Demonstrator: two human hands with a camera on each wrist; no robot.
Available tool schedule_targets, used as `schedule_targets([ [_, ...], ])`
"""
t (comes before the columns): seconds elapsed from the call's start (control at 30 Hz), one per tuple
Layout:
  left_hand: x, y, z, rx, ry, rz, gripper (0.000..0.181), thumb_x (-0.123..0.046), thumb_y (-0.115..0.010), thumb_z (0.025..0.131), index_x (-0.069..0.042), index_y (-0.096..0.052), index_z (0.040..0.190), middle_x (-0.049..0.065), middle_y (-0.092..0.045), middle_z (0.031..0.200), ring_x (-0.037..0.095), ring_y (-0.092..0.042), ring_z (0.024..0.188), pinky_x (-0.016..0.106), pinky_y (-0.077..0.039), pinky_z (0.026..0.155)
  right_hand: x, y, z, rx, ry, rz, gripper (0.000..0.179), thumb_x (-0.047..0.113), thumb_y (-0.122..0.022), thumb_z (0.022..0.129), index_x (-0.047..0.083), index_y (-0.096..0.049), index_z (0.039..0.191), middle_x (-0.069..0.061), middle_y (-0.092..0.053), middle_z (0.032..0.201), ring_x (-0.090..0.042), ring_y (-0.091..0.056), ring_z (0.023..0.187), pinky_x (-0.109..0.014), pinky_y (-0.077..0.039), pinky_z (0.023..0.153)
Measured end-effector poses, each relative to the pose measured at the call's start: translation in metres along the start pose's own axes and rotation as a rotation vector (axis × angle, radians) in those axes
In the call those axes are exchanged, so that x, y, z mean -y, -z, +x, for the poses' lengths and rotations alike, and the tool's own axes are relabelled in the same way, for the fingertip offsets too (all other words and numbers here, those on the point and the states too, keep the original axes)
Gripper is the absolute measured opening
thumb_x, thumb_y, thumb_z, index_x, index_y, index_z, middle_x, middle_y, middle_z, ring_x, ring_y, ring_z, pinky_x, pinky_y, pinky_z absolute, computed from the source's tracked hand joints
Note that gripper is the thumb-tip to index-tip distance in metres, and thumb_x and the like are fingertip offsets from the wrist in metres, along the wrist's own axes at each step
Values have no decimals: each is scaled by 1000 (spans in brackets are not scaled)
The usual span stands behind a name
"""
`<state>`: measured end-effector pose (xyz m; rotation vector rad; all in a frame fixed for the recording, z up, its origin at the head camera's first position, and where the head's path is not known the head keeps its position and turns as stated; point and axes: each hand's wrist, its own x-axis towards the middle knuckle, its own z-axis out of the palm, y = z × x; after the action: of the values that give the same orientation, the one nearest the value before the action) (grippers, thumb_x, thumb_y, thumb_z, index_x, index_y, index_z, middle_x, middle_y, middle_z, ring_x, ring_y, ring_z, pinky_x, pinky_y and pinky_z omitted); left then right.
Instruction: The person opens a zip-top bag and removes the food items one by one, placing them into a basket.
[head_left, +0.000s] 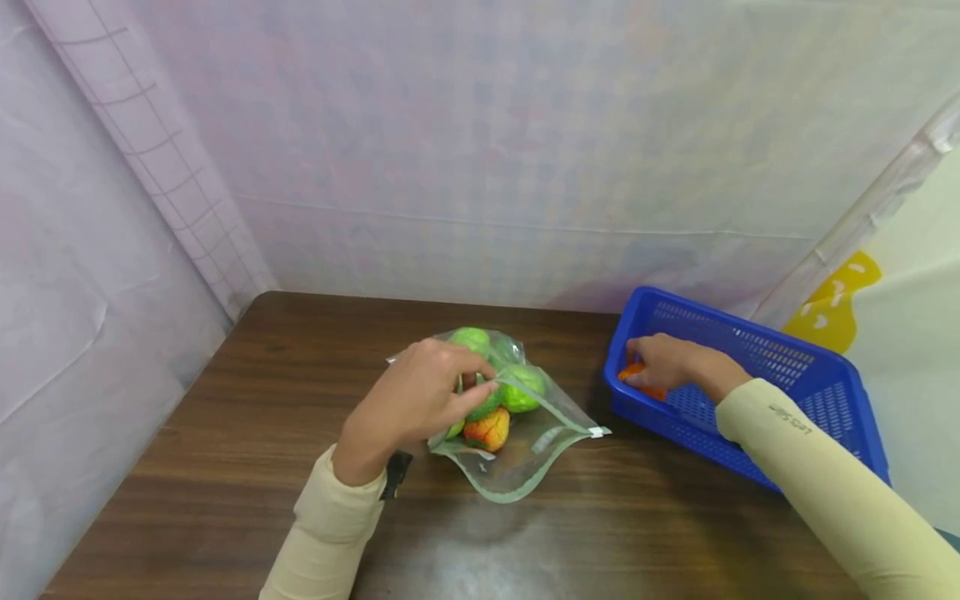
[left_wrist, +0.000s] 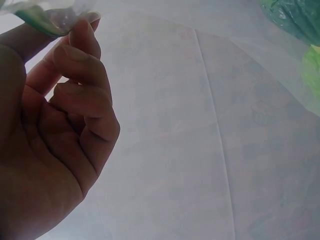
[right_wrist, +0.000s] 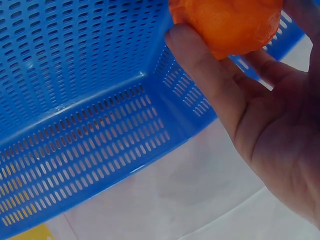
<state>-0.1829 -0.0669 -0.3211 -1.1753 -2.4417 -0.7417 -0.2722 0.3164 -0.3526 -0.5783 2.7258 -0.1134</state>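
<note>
My left hand [head_left: 420, 396] pinches the upper edge of a clear zip bag [head_left: 534, 457] between thumb and fingertips; the left wrist view shows its greenish rim [left_wrist: 42, 22] at the fingertips. The bag lies on the table with its mouth spread toward me. In it are several green, bumpy fruits [head_left: 525, 387] and a red-and-yellow fruit [head_left: 487, 429], partly covered by the hand. At the right, my right hand [head_left: 671, 362] reaches into a blue basket [head_left: 810, 367]. Its fingers and thumb hold a bright orange, bumpy round fruit [right_wrist: 230, 25] near the basket's left end.
The dark wooden table [head_left: 247, 475] extends left and in front of the bag. White cloth walls [head_left: 480, 167] stand behind and to the left. A yellow shape [head_left: 832, 308] shows on the cloth beyond the basket. The basket's slotted wall [right_wrist: 85, 150] rises beside the right hand.
</note>
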Motion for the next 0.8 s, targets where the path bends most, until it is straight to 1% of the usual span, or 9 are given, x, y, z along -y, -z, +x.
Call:
schedule_targets([
  [0.17, 1, 0, 0, 6, 7, -6, 10, -19, -70, 92, -15, -79, 93, -8, -71, 77, 2, -57, 64, 18, -47, 60, 4, -1, 2, 31, -2, -1, 28, 28, -66, 93, 3, -63, 106, 0, -63, 73, -11, -60, 60, -33, -51, 67],
  [0.37, 0, 1, 0, 14, 15, -8, 11, -20, -70, 93, -14, -79, 94, -8, -71, 78, 2, -58, 65, 18, -47, 61, 5, -3, 4, 59, -10, -17, 31, 24, -65, 94, -2, -62, 111, -3, -64, 79, -11, -61, 61, -34, -52, 69],
  [0.47, 0, 1, 1, 18, 16, -9, 11, -20, -70, 93, -15, -79, 94, -8, -71, 78, 2, -58, 65, 18, -47, 61, 4, -4, 5, 60, -2, -3, 26, 21, -65, 94, -1, -64, 106, -3, -65, 77, -11, -62, 59, -32, -52, 66],
  [0.63, -1, 2, 1, 20, 15, -11, 11, -21, -70, 93, -15, -79, 94, -8, -71, 79, 2, -59, 66, 19, -48, 62, 1, -9, 6, 59, -2, 7, 14, 17, -64, 93, 4, -65, 95, -1, -63, 71, -10, -60, 54, -28, -50, 60],
  [0.8, -1, 1, 1, 22, 12, -11, 12, -21, -69, 93, -15, -79, 93, -9, -71, 78, 2, -59, 66, 19, -48, 62, -1, -13, 6, 88, -26, 3, 8, 14, -61, 94, 9, -63, 88, 1, -62, 64, -9, -60, 51, -26, -49, 56],
])
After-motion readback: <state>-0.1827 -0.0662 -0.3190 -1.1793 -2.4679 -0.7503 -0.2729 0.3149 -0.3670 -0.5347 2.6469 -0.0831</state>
